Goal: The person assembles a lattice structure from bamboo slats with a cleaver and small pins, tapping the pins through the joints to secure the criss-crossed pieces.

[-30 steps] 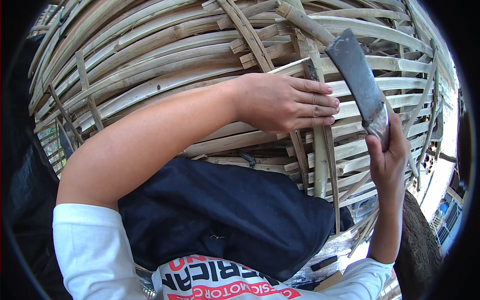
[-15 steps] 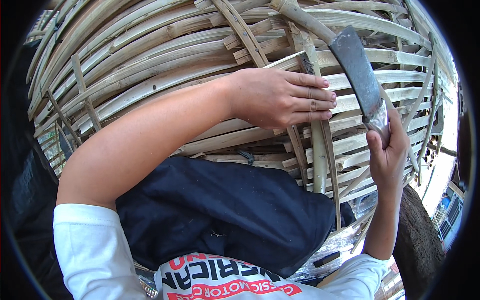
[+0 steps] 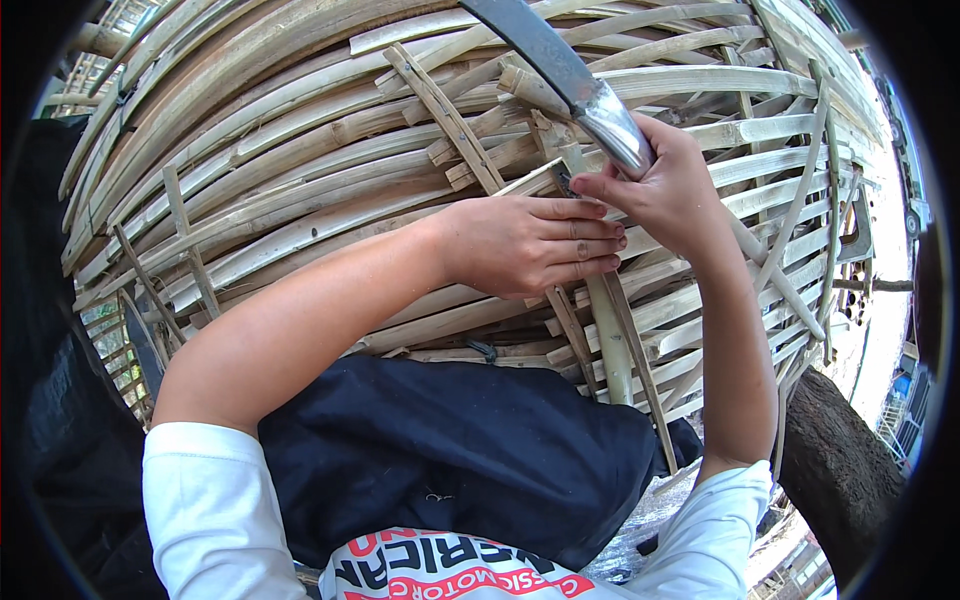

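Observation:
My left hand (image 3: 535,245) lies palm down over a thin bamboo slat (image 3: 640,375), with its fingers straight and side by side. Its thumb is hidden, and the fingertips reach just past the slat. Close above those fingertips, my right hand (image 3: 665,185) grips the shiny metal-wrapped handle of a machete (image 3: 545,52). The dark blade slants up and left, its tip cut off by the frame's top edge. Beneath both hands spreads a panel of pale split-bamboo strips (image 3: 310,190), crossed by narrow upright slats. A rounder bamboo pole (image 3: 610,345) runs beside the thin slat.
Dark cloth (image 3: 450,440) covers my lap against the panel's near edge. A thick brown trunk or log (image 3: 840,470) stands at the lower right. Loose slats (image 3: 185,235) cross the panel's left side. Black sheeting (image 3: 60,350) hangs at the far left.
My right hand has swung the machete left and closer to the left hand's fingers; the blade now points more to the upper left. The view has shifted slightly; the left hand stays on the slat.

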Demonstrator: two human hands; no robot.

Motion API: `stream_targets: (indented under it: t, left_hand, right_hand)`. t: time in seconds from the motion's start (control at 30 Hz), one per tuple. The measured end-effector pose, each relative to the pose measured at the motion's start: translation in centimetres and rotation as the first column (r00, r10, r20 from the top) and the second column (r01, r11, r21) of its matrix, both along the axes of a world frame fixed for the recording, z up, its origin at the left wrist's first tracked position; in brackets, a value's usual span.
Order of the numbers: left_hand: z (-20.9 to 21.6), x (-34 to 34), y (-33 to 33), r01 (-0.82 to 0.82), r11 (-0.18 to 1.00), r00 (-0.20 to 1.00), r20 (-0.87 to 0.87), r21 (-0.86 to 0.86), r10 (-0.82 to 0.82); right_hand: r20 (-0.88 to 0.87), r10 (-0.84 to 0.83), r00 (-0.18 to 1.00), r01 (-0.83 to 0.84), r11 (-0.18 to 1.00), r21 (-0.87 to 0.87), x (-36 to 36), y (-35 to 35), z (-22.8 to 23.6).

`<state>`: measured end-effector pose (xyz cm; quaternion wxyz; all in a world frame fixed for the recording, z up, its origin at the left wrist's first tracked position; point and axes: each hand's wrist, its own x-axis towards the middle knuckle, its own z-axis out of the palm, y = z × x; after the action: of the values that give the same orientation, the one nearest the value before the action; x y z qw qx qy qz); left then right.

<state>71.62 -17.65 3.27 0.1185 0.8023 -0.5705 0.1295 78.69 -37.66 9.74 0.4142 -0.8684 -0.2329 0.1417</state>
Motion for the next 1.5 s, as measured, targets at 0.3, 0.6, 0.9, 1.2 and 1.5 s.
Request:
stream_targets:
  t: [0.3, 0.6, 0.9, 1.2, 1.5]
  left_hand:
    - [-0.4, 0.1, -0.1, 0.011, 0.999, 0.998, -0.059, -0.047, -0.014]
    - [-0.5, 0.1, 0.0, 0.019, 0.998, 0.997, -0.074, -0.060, -0.024]
    - [-0.3, 0.3, -0.1, 0.043, 0.997, 0.995, -0.091, -0.068, -0.049]
    - [0.4, 0.2, -0.1, 0.086, 0.986, 0.985, -0.139, -0.145, -0.106]
    - [2.2, -1.6, -0.1, -0.093, 0.932, 0.993, 0.038, -0.350, 0.113]
  right_hand:
    - [0.021, -0.066, 0.998, 0.068, 0.991, -0.115, -0.6, 0.2, -0.6]
    - [0.098, -0.081, 0.992, 0.092, 0.989, -0.119, -0.8, 0.5, -0.9]
    - [0.122, -0.126, 0.985, 0.135, 0.988, -0.074, -0.9, 0.4, -1.0]
    - [-0.035, -0.319, 0.947, 0.317, 0.947, -0.048, -8.6, -4.3, 0.3]
    - [-0.117, -0.447, 0.887, 0.442, 0.895, -0.065, -10.3, -6.0, -2.2]
